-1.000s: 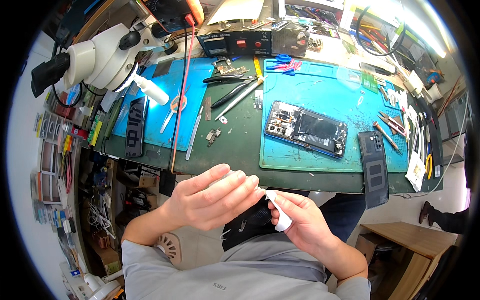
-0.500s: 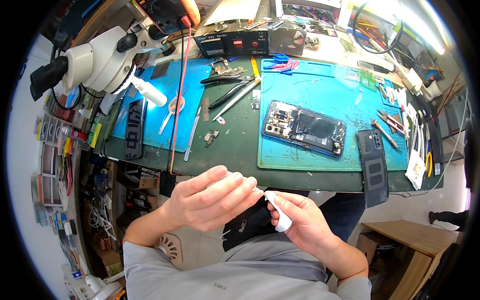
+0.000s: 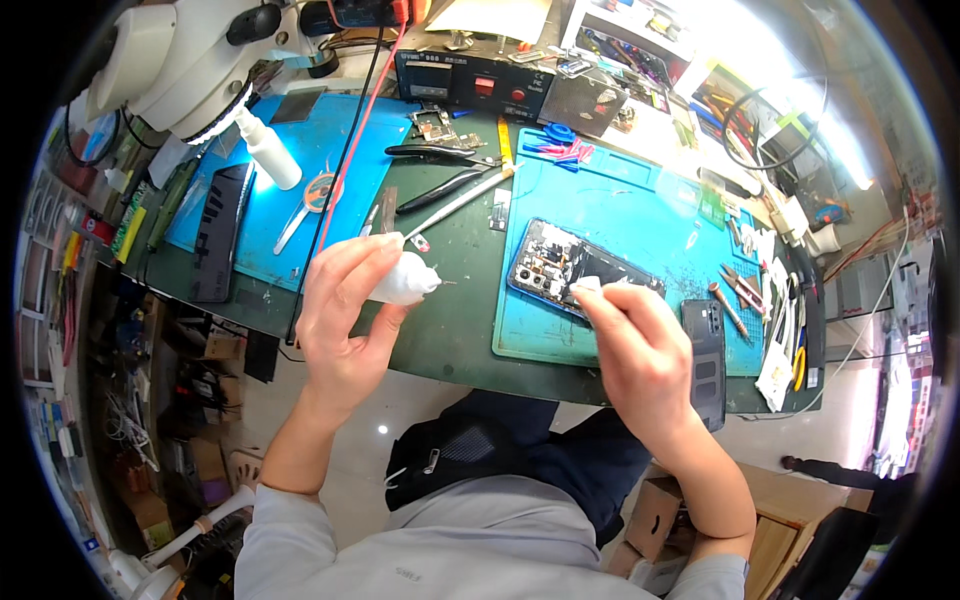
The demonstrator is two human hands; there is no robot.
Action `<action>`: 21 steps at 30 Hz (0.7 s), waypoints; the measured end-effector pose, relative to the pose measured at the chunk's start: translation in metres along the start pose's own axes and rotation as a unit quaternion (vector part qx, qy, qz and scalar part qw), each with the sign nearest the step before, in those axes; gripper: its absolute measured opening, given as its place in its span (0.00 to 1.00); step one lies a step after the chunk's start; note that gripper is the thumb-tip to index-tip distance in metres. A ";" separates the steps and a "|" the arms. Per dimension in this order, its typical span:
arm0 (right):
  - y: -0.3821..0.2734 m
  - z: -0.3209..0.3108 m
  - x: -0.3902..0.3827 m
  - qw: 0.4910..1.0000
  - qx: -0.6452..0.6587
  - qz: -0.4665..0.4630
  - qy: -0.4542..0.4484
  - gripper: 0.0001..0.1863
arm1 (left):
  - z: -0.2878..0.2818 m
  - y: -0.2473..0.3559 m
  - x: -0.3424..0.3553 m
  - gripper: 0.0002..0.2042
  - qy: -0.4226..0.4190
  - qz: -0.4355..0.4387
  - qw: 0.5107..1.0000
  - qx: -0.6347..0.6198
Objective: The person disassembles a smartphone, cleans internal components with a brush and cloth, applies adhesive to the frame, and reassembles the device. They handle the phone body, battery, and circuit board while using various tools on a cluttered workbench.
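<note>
My left hand (image 3: 342, 315) is closed round a small white squeeze bottle (image 3: 403, 280), tilted so that its thin needle tip points right, over the dark green bench mat. In my right hand (image 3: 645, 355) a folded white wipe (image 3: 587, 285) is pinched between thumb and fingers, above the near edge of the opened phone (image 3: 545, 262). That phone lies on a blue work mat (image 3: 515, 335) with its circuit parts and black battery bare; my right hand hides part of it. Beside the right hand rests a dark phone back cover (image 3: 705, 325), overhanging the bench edge.
A white microscope (image 3: 190, 65) looms at the left above a white bottle (image 3: 268, 152) and another phone panel (image 3: 222, 235). Pliers (image 3: 440, 190) and tweezers (image 3: 745, 288) lie on the bench. A black power unit (image 3: 475, 85) stands at the back, and meter leads (image 3: 362, 130) cross the left side.
My hands have come apart and moved up over the bench. The bottle, mostly hidden before, now shows in my left hand; the white wipe has gone with my right hand to the phone.
</note>
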State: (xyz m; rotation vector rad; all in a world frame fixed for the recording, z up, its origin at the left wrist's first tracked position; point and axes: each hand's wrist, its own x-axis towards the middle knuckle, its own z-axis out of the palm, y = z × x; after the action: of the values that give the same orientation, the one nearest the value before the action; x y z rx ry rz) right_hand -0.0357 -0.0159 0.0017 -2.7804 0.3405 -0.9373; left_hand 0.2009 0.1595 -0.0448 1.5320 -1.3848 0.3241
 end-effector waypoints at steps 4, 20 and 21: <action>0.001 0.011 0.011 0.993 -0.084 -0.052 -0.062 0.23 | 0.001 -0.004 -0.001 0.26 0.017 0.006 1.000 0.011; -0.004 0.012 0.015 0.983 -0.113 -0.051 -0.132 0.26 | 0.000 -0.004 0.002 0.28 -0.003 0.028 0.999 0.022; -0.005 0.014 0.015 0.982 -0.115 -0.059 -0.135 0.26 | -0.001 -0.004 0.001 0.29 -0.002 0.028 0.999 0.024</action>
State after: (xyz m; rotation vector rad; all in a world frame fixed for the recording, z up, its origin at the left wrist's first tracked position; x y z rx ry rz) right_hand -0.0143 -0.0142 0.0003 -3.1187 0.2568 -0.5607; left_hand 0.2054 0.1586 -0.0457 1.5351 -1.4348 0.3905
